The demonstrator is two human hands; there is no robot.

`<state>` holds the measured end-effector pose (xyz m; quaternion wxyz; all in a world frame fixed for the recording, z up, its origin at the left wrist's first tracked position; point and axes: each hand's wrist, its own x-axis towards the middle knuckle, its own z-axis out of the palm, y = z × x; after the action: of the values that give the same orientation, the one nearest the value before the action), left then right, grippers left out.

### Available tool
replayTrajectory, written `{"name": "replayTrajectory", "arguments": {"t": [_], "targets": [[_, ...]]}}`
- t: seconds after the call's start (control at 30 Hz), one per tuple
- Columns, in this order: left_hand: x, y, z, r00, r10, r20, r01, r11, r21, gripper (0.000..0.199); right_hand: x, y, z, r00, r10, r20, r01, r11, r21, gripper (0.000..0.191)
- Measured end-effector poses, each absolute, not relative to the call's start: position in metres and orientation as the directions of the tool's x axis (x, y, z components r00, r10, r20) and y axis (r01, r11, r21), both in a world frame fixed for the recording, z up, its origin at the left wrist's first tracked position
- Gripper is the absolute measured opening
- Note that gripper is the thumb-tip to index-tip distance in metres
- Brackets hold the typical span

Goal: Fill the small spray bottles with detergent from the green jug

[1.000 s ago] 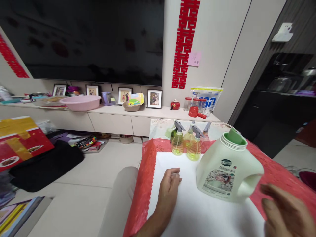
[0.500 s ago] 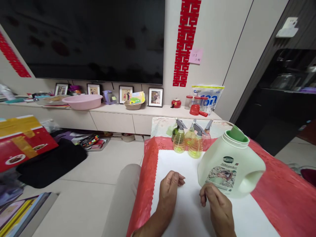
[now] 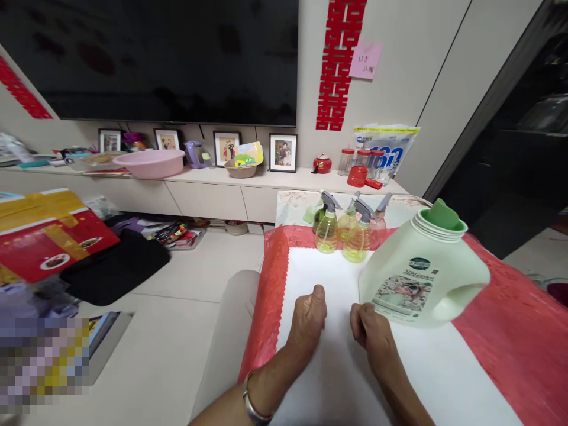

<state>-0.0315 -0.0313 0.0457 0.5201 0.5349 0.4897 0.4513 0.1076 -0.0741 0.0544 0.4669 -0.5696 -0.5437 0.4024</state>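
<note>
Now both hands rest on the white sheet (image 3: 337, 378) that covers the middle of the table, over a red cloth (image 3: 510, 331). From the sheet's centre, the left hand (image 3: 310, 319) sits at about 10 o'clock, curled into a loose fist, its fingers tucked under and the thumb lying on top; it holds nothing that I can see. A metal bangle (image 3: 251, 402) circles that wrist. The right hand (image 3: 370, 334) lies just beside it, at 1 o'clock from the centre, fingers bent and pressed together, knuckles up; whether they pinch anything cannot be told. Its fingertips are near the base of a pale green detergent jug (image 3: 421, 284), which stands upright at 2 o'clock, its mouth open with a green spout showing, its handle turned right. Farther off, at 12 o'clock, spray bottles (image 3: 350, 236) with yellow-green liquid stand grouped at the sheet's far edge.
</note>
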Motion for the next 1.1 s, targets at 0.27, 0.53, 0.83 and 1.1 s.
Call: {"name": "replayTrajectory", "arguments": {"t": [0.27,0.53,0.83,1.1], "targets": [[-0.031,-0.028,0.044,0.118,0.986,-0.117,0.188,0.093,0.978,0.070,0.112,-0.061,0.036,0.085,0.995,-0.059,0.288,-0.081,-0.954,0.088],[-0.029,-0.028,0.042,0.135,0.984,-0.115,0.212,0.085,0.974,0.066,0.108,-0.061,0.031,0.109,0.990,-0.086,0.299,-0.115,-0.947,0.087],[-0.030,-0.030,0.045,0.141,0.985,-0.096,0.218,0.063,0.974,0.067,0.107,-0.063,0.035,0.078,0.991,-0.105,0.305,-0.124,-0.944,0.085],[-0.030,-0.030,0.043,0.145,0.985,-0.094,0.180,0.067,0.981,0.066,0.108,-0.063,0.038,0.049,0.992,-0.118,0.309,-0.128,-0.943,0.086]]}}
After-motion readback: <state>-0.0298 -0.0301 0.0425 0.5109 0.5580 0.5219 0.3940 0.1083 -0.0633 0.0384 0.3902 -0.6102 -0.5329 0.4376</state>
